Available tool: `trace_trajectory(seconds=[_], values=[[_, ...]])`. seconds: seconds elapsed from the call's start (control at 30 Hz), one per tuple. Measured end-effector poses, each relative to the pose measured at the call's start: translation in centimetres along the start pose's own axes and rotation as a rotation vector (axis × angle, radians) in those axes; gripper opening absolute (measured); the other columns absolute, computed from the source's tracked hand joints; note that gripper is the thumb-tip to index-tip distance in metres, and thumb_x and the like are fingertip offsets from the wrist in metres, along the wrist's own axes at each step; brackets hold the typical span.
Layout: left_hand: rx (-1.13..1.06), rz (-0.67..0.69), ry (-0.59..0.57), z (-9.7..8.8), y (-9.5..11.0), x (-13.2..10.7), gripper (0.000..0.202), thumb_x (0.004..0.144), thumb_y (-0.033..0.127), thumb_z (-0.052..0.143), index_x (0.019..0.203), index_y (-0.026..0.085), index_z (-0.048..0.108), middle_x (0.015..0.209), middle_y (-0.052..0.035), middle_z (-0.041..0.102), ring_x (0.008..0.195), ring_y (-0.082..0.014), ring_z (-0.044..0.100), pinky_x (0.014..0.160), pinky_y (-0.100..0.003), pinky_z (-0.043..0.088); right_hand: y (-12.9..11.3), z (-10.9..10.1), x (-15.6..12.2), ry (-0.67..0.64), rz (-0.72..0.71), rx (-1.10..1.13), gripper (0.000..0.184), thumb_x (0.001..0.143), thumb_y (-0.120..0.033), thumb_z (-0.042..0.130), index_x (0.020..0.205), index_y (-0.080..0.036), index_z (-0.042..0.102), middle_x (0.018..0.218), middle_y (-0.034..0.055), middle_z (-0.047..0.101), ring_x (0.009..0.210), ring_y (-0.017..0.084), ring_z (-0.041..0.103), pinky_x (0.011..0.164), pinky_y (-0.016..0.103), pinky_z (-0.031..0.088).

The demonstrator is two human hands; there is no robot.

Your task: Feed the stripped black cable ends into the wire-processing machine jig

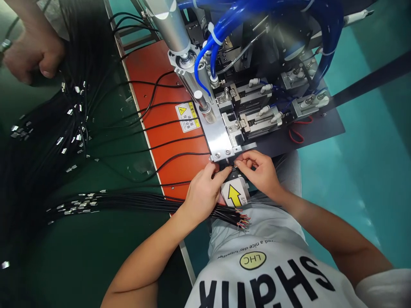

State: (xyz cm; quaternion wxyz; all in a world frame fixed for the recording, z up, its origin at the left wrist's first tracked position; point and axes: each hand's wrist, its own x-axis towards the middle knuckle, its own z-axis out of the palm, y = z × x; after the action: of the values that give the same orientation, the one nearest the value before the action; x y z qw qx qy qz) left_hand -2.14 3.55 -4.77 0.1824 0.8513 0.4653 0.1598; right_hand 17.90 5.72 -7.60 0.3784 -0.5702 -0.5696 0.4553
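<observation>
My left hand point(205, 190) is closed, thumb and fingers pinching a black cable point(180, 183) close to its end, just in front of the machine's metal plate point(218, 139). Facing it, my right hand point(260, 171) pinches at the thin wires of the same cable end; these are tiny and partly hidden by the fingertips. Below the fingers is a machine block with a yellow arrow label point(234, 194). A bundle of black cables point(138, 202) passes under my left wrist, its stripped coloured wires point(244, 219) at my lap and metal connectors at the other end.
Several black cables lie across the orange board point(147, 98) into the machine. An air cylinder point(173, 28) and blue hoses point(231, 21) rise above. Piles of connector-ended cables point(77, 119) cover the dark green table point(105, 252). Another person's hand point(35, 53) rests at upper left.
</observation>
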Motion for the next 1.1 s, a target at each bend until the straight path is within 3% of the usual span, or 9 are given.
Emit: trace_trajectory(seconds=[0.2, 0.3, 0.4, 0.53, 0.6, 0.7, 0.77, 0.97, 1.1], values=[[-0.009, 0.034, 0.003, -0.1, 0.0, 0.2, 0.037, 0.095, 0.011, 0.039, 0.126, 0.016, 0.06, 0.104, -0.0116, 0.061, 0.093, -0.0209, 0.061, 0.077, -0.031, 0.054, -0.4, -0.3, -0.8, 0.06, -0.197, -0.197, 0.007, 0.09, -0.022, 0.061, 0.085, -0.02, 0.066, 0.081, 0.0013, 0.064, 0.059, 0.011, 0.055, 0.06, 0.028, 0.045], [-0.005, 0.042, 0.01, -0.1, 0.0, 0.3, 0.035, 0.095, 0.011, 0.039, 0.123, 0.015, 0.061, 0.105, -0.0118, 0.065, 0.095, -0.0217, 0.062, 0.078, -0.032, 0.054, -0.3, -0.1, -1.0, 0.063, -0.106, -0.146, 0.008, 0.09, -0.024, 0.061, 0.083, -0.02, 0.062, 0.078, 0.0002, 0.063, 0.056, 0.01, 0.052, 0.06, 0.027, 0.044], [0.012, 0.043, 0.014, -0.1, 0.0, 0.3, 0.034, 0.096, 0.012, 0.038, 0.12, 0.015, 0.061, 0.105, -0.0116, 0.067, 0.093, -0.021, 0.063, 0.077, -0.032, 0.052, 0.2, 0.3, -0.7, 0.018, 0.114, 0.042, 0.013, 0.09, -0.029, 0.061, 0.081, -0.021, 0.057, 0.067, -0.0031, 0.057, 0.051, 0.01, 0.049, 0.051, 0.025, 0.039], [0.067, 0.041, 0.03, -0.1, 0.0, 0.3, 0.032, 0.097, 0.014, 0.039, 0.12, 0.016, 0.062, 0.107, -0.012, 0.067, 0.095, -0.0219, 0.062, 0.076, -0.033, 0.048, 0.7, -0.1, 0.1, -0.187, 0.435, 0.31, 0.017, 0.088, -0.03, 0.06, 0.076, -0.02, 0.054, 0.061, -0.0048, 0.052, 0.044, 0.009, 0.045, 0.044, 0.024, 0.035], [0.1, 0.038, 0.033, -0.3, 0.2, 0.4, 0.03, 0.097, 0.015, 0.041, 0.118, 0.016, 0.063, 0.105, -0.0119, 0.068, 0.096, -0.0233, 0.06, 0.074, -0.035, 0.045, 0.6, -0.9, -0.1, -0.224, 0.403, 0.262, 0.013, 0.089, -0.03, 0.06, 0.083, -0.018, 0.06, 0.071, -0.0016, 0.06, 0.046, 0.009, 0.049, 0.047, 0.025, 0.039], [0.177, 0.025, 0.045, -0.5, 0.5, 0.4, 0.027, 0.097, 0.018, 0.046, 0.117, 0.019, 0.065, 0.101, -0.0111, 0.067, 0.093, -0.0251, 0.055, 0.072, -0.037, 0.04, -0.1, -2.1, -0.9, -0.133, 0.113, 0.053, 0.019, 0.095, -0.03, 0.054, 0.108, -0.022, 0.066, 0.099, 0.0047, 0.068, 0.07, 0.015, 0.062, 0.064, 0.029, 0.049], [0.241, 0.0, 0.063, -0.6, 0.8, 0.3, 0.027, 0.096, 0.019, 0.049, 0.118, 0.022, 0.065, 0.097, -0.0107, 0.065, 0.089, -0.0252, 0.053, 0.07, -0.038, 0.038, -0.3, -2.5, -1.4, -0.113, -0.003, -0.049, 0.021, 0.096, -0.029, 0.054, 0.112, -0.024, 0.067, 0.107, 0.0061, 0.068, 0.083, 0.018, 0.064, 0.074, 0.032, 0.05], [0.1, -0.022, -0.008, -0.3, 1.0, -0.2, 0.032, 0.098, 0.014, 0.042, 0.124, 0.013, 0.06, 0.097, -0.0117, 0.06, 0.091, -0.0226, 0.056, 0.074, -0.035, 0.047, 0.4, -1.8, -0.4, -0.239, 0.327, 0.28, 0.024, 0.091, -0.042, 0.062, 0.089, -0.019, 0.065, 0.074, 0.0005, 0.065, 0.059, 0.012, 0.057, 0.06, 0.028, 0.047], [-0.082, -0.092, -0.023, -0.7, 1.1, 0.0, 0.03, 0.098, 0.014, 0.041, 0.121, 0.015, 0.059, 0.101, -0.0099, 0.058, 0.095, -0.0202, 0.057, 0.081, -0.033, 0.051, 0.0, -1.1, 0.2, -0.188, 0.358, 0.388, 0.024, 0.081, -0.039, 0.073, 0.081, -0.019, 0.06, 0.069, -0.0032, 0.059, 0.056, 0.01, 0.053, 0.055, 0.025, 0.042]])
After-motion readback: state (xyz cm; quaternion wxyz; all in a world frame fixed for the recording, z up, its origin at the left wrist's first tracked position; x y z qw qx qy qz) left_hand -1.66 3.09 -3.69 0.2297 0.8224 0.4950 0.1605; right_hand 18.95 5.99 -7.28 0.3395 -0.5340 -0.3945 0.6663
